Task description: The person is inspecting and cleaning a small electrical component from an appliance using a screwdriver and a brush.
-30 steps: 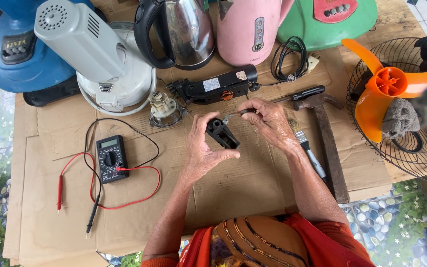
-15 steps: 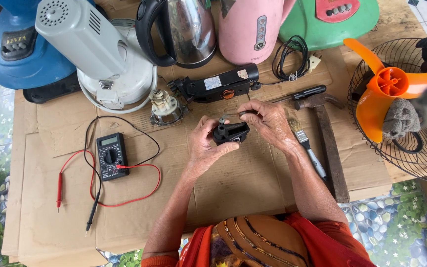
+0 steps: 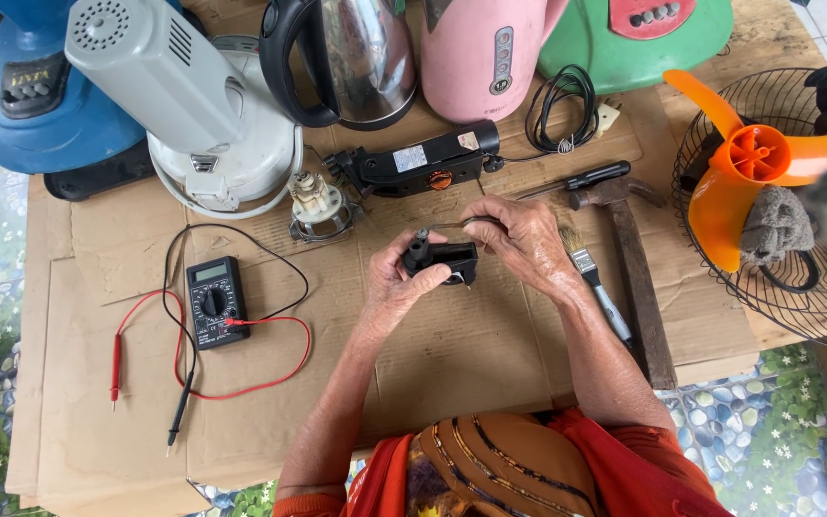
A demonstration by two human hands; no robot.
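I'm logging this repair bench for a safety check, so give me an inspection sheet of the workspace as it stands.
Surface: flattened cardboard over a table.
Job's things: small black part, held in both hands, with a thin metal tool at it.
Clutter: multimeter, hammer, brush, steel kettle, pink kettle, orange fan.
Grips: left hand and right hand both closed on the part.
Cables: red and black probe leads; coiled black cord.
Surroundings: patterned floor tiles.

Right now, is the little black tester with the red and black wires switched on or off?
Cannot tell. The multimeter lies flat on the cardboard, its screen looks blank grey, and the dial position is too small to read.
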